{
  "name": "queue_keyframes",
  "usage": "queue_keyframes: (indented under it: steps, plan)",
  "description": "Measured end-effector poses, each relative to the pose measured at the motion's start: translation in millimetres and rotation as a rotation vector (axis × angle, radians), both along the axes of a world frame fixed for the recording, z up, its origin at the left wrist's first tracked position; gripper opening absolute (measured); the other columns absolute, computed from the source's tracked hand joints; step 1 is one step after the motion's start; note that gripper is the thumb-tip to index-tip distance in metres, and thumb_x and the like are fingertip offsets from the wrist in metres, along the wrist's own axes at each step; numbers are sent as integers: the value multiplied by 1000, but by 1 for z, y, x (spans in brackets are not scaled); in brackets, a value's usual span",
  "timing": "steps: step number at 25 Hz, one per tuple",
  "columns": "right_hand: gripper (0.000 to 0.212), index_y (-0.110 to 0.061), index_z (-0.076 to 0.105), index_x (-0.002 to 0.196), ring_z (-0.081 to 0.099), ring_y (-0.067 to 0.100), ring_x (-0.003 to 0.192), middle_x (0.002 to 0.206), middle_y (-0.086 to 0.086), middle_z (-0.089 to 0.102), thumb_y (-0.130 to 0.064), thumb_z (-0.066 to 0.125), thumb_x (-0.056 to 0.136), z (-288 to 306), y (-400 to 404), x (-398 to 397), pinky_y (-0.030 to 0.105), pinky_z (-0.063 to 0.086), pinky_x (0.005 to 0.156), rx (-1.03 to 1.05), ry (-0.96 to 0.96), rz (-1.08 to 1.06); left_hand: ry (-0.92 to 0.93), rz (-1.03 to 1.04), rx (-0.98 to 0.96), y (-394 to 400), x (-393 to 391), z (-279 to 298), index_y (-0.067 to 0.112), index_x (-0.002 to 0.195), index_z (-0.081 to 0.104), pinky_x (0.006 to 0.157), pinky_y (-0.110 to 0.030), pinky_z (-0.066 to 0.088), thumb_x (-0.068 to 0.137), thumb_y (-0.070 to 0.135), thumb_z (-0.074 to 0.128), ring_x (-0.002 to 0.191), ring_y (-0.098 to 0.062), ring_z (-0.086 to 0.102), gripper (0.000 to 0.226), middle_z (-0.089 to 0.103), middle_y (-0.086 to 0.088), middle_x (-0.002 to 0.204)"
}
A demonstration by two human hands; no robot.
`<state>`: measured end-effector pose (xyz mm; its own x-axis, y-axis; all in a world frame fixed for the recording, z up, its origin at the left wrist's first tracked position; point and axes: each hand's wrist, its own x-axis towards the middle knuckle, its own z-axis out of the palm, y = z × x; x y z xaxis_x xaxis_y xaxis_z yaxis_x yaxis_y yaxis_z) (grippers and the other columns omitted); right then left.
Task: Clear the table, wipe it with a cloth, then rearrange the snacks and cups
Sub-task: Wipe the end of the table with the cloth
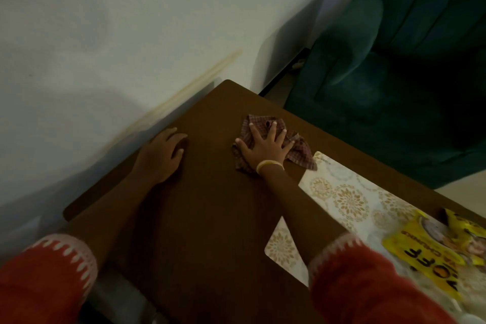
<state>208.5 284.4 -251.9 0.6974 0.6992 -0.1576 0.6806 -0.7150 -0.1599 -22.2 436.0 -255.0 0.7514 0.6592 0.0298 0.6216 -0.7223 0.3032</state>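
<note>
Right hand (265,146) flat, fingers spread, pressing checked cloth (299,151) onto counter (210,205). Left hand (160,156) rests relaxed on counter's left side, grasping nothing.

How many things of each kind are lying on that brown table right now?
Checked cloth, under the right hand: 1
Patterned placemat: 1
Yellow snack packets: at least 1; blur hides whether there are more
Total: 3 things on the table; the left hand rests on bare wood.

worktop (200,213): brown wood look, smooth, matt. cloth (299,151), centre: checked woven fabric, crumpled. mat (347,200), lower right: smooth patterned sheet. snack packet (431,247), lower right: glossy yellow plastic. armchair (394,73), upper right: soft teal plush.
</note>
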Motion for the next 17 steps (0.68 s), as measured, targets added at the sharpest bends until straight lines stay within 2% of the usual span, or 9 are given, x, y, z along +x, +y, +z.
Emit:
queue_keyframes:
  steps: [2,4,6,7,8,10,12,14,17]
  plan:
    - [76,-47,11,149,-8,45,145,162,11,-5,-82,15,82,2,38,20,68,-11,107,-19,4,-30,81,34,-79,13,-26,-10,29,150,24,114,-50,28,99,44,36,145,-25,22,55,14,0,160]
    - [72,-46,10,150,-8,44,145,162,10,-5,-77,16,86,9,69,26,69,-6,110,-27,39,-90,91,21,-158,20,-43,-16,32,152,12,118,-47,21,95,56,27,148,-20,10,64,6,4,162]
    - [68,-46,12,149,-7,44,145,162,9,-4,-74,17,88,10,83,2,70,-5,110,-17,23,-2,54,55,-236,26,-50,-19,32,153,6,119,-44,19,90,66,22,148,-19,13,73,9,3,161]
    - [66,-47,14,148,-6,44,145,162,7,-2,-73,18,88,7,83,-23,70,-6,109,-2,11,134,31,71,-251,26,-52,-21,31,153,6,118,-43,19,89,67,21,147,-20,17,75,13,1,161]
    - [64,-48,16,148,-4,43,146,162,5,0,-72,20,89,3,76,-54,70,-6,109,28,-6,302,2,91,-255,26,-52,-21,32,153,8,117,-40,21,90,63,25,146,-21,21,72,18,0,160]
    - [60,-49,20,147,-2,41,146,162,2,5,-69,24,90,-6,54,-119,69,-4,109,69,-42,598,-84,163,-305,24,-50,-13,33,151,18,115,-36,22,96,39,39,144,-21,26,59,24,1,158]
    - [60,-50,21,146,1,40,147,162,1,7,-70,26,90,-12,39,-144,69,-1,109,83,-61,758,-146,207,-364,23,-51,-9,35,149,25,115,-33,21,97,17,43,144,-19,26,58,25,3,158]
    - [61,-53,21,145,3,37,147,162,-2,8,-74,26,87,-10,53,-118,69,2,110,100,-84,799,-144,207,-337,20,-52,-7,35,150,24,116,-32,20,97,16,44,144,-18,26,60,25,5,158]
    - [62,-56,21,143,4,35,148,162,-5,7,-77,24,85,-5,106,-33,69,6,110,84,-109,577,-132,162,-282,22,-54,-12,33,152,18,116,-31,18,99,19,43,145,-16,22,60,22,6,158]
